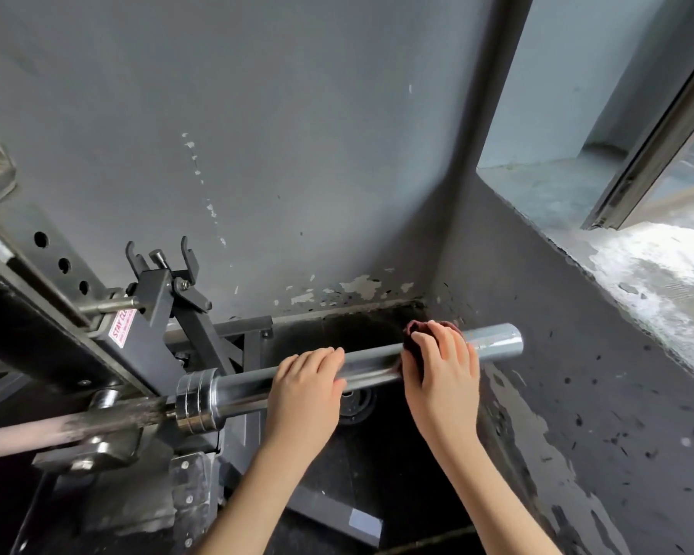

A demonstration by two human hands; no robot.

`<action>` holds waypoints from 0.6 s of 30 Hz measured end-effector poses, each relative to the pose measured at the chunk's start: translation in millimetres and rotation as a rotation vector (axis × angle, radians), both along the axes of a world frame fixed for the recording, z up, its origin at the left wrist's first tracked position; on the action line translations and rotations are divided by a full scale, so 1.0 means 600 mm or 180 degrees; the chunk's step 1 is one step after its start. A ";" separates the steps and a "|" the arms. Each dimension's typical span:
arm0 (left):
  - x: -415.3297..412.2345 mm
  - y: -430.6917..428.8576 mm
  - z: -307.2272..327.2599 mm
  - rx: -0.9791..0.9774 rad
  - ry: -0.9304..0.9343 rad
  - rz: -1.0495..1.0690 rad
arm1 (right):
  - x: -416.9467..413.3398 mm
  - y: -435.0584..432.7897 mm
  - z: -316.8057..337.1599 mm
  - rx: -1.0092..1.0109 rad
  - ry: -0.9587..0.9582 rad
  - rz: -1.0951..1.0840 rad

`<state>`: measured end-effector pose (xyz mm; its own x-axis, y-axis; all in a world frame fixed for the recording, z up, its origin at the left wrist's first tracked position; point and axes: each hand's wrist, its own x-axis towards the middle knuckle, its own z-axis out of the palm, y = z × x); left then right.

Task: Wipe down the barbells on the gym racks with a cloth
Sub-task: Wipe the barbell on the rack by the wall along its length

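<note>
A steel barbell lies across the rack, its bare sleeve [497,340] pointing right toward the wall corner, its collar [195,398] near the rack upright. My left hand [305,388] is curled over the middle of the sleeve. Further right, my right hand [443,366] presses a dark red cloth [411,334] around the sleeve, close to its end. The cloth is mostly hidden under my fingers. The thinner shaft [77,428] runs off to the left.
The black rack upright [57,326] with a hook bracket [165,282] fills the left. A grey wall stands right behind the bar, and a window ledge [638,270] juts in at the right. A weight plate [355,402] lies on the dark floor below.
</note>
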<state>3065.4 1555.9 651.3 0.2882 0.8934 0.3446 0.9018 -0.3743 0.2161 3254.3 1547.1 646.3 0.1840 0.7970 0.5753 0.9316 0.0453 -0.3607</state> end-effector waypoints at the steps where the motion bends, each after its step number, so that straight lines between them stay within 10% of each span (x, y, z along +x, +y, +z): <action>1: 0.001 0.000 0.000 0.0036 -0.0014 0.0010 | 0.005 -0.004 0.000 -0.0047 -0.0103 0.0143; 18: 0.009 -0.001 -0.007 0.0182 -0.0039 0.0145 | 0.126 0.026 -0.007 -0.0334 0.0108 -0.0674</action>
